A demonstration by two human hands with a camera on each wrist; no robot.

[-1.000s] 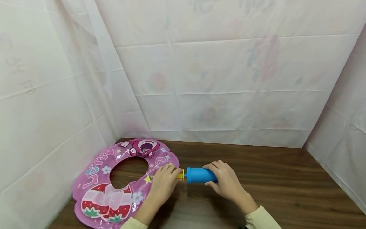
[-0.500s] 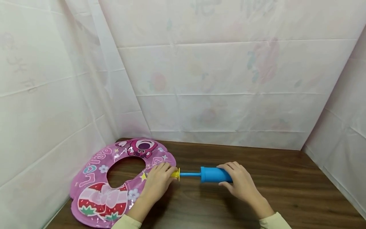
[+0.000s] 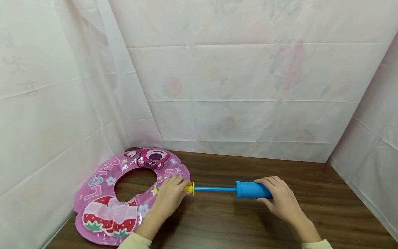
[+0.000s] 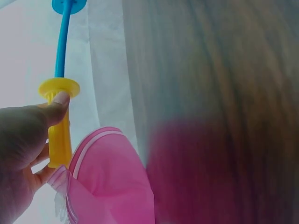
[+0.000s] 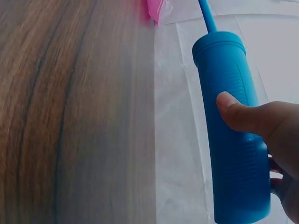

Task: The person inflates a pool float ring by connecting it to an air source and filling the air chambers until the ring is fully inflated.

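A hand pump lies level between both hands in the head view, its blue rod (image 3: 214, 189) drawn well out of the blue barrel (image 3: 248, 190). My left hand (image 3: 170, 196) grips the yellow handle (image 4: 60, 135), thumb near its round flange. Around the barrel curl the fingers of my right hand (image 3: 281, 199), and its thumb presses the ribbed side in the right wrist view. A pink swim ring (image 3: 88, 188) with a bear and strawberry print lies flat at the left, its right edge beside and partly beneath my left hand.
The dark wooden table (image 3: 217, 221) carries the ring. White printed sheets (image 3: 242, 76) hang behind the table and along both sides, close to its edges.
My right hand has moved right with the barrel, and my left hand slightly left with the handle. The rod, nearly all inside the barrel before, now shows at length.
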